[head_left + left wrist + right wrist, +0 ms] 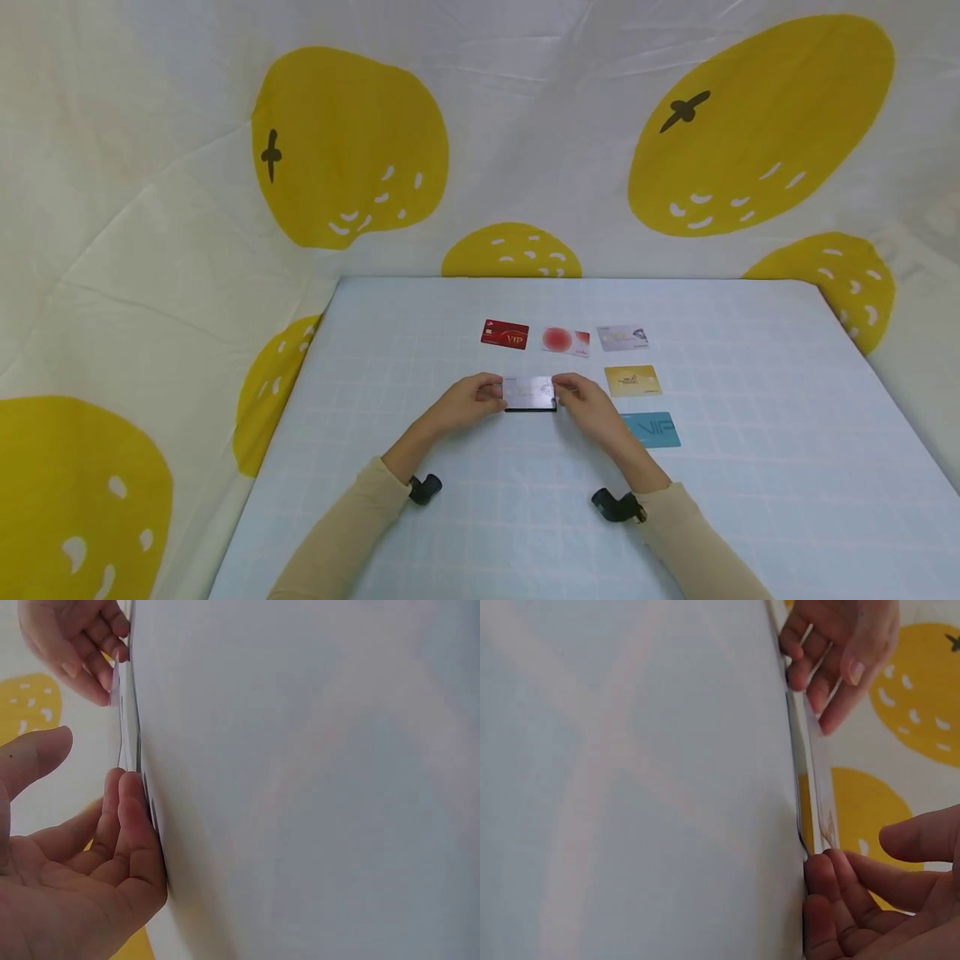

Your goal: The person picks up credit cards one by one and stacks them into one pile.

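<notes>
A pale lavender card lies between my two hands in the head view, with a black edge along its near side. In the wrist views it looks like thin layers, some lavender and white, over a dark line; how many cannot be told. The fingertips of my left hand touch the card's left end. At the right end, the fingertips of my right hand touch it the same way. Both thumbs stand apart from the card in the wrist views.
Behind lie a red VIP card, a white card with a red dot and a light card. To the right are a gold card and a teal VIP card, partly behind my right arm. Printed cloth surrounds the table.
</notes>
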Available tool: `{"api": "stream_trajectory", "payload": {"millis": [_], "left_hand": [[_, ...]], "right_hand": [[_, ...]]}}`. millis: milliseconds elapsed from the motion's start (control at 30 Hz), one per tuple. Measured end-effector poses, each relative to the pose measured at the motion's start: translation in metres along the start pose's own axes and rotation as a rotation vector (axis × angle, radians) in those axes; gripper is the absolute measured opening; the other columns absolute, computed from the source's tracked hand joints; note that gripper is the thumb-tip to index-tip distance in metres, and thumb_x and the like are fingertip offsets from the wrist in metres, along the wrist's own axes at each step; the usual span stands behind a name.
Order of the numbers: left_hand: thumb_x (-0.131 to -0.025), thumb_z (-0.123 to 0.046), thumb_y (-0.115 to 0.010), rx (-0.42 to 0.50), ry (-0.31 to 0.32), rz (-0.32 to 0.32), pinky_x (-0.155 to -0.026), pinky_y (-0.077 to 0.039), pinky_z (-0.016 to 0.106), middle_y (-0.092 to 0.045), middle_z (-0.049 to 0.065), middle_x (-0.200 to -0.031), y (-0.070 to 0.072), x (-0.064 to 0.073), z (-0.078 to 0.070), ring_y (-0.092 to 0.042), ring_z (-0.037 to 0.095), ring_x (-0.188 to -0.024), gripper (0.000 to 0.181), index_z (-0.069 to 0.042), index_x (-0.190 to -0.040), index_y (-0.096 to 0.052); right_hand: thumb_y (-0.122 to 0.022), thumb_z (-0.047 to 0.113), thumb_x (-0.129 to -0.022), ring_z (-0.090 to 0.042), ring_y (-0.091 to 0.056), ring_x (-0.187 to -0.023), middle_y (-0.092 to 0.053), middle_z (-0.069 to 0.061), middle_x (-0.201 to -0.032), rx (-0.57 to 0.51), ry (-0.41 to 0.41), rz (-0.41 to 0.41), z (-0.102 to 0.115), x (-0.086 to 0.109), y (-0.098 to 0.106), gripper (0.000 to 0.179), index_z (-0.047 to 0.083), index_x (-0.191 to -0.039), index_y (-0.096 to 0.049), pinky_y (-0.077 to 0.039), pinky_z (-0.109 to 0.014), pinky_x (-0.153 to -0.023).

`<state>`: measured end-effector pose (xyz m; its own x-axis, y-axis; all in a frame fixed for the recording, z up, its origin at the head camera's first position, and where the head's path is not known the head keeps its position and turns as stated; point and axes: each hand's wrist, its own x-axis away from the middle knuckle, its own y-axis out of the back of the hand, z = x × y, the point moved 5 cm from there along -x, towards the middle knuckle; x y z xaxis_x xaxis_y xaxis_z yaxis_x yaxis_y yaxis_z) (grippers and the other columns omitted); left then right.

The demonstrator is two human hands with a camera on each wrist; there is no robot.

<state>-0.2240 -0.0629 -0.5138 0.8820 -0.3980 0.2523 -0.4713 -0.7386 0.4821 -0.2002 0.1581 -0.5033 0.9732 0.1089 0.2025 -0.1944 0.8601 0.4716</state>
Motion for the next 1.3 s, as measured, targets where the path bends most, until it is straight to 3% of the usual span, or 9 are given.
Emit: {"api": "stream_trajectory", "payload": {"millis": [333, 867, 1300], "left_hand": [[-0.096, -0.028, -0.069, -0.034, 0.016, 0.005, -0.093, -0.050, 0.037, -0.065, -0.002, -0.105, -0.0023, 0.0000, -0.0032, -0.060, 0.017, -0.099, 0.043, -0.005, -0.132, -0.061], [-0.100, -0.037, -0.060, -0.119, 0.041, 0.003, -0.096, -0.049, 0.040, -0.066, 0.002, -0.117, -0.0021, -0.0034, -0.0011, -0.059, 0.018, -0.104, 0.045, -0.007, -0.134, -0.062], [-0.100, -0.038, -0.060, -0.116, 0.032, -0.006, -0.097, -0.049, 0.042, -0.066, 0.004, -0.119, -0.0014, -0.0017, -0.0051, -0.060, 0.020, -0.108, 0.046, -0.006, -0.133, -0.062]], "right_hand": [[-0.049, 0.019, -0.105, -0.030, -0.055, -0.114, -0.058, -0.015, -0.135, 0.011, -0.008, 0.006, -0.0059, -0.0005, -0.0001, 0.035, 0.002, -0.133, -0.059, -0.046, -0.049, -0.100], [-0.056, 0.018, -0.103, -0.032, -0.055, -0.115, -0.059, -0.016, -0.131, 0.040, 0.007, 0.028, -0.0054, -0.0030, -0.0031, 0.035, 0.000, -0.132, -0.059, -0.046, -0.050, -0.101], [-0.057, 0.018, -0.102, -0.031, -0.056, -0.114, -0.061, -0.014, -0.130, 0.042, -0.002, 0.016, -0.0071, -0.0030, -0.0015, 0.034, 0.002, -0.132, -0.060, -0.047, -0.049, -0.100]]}}
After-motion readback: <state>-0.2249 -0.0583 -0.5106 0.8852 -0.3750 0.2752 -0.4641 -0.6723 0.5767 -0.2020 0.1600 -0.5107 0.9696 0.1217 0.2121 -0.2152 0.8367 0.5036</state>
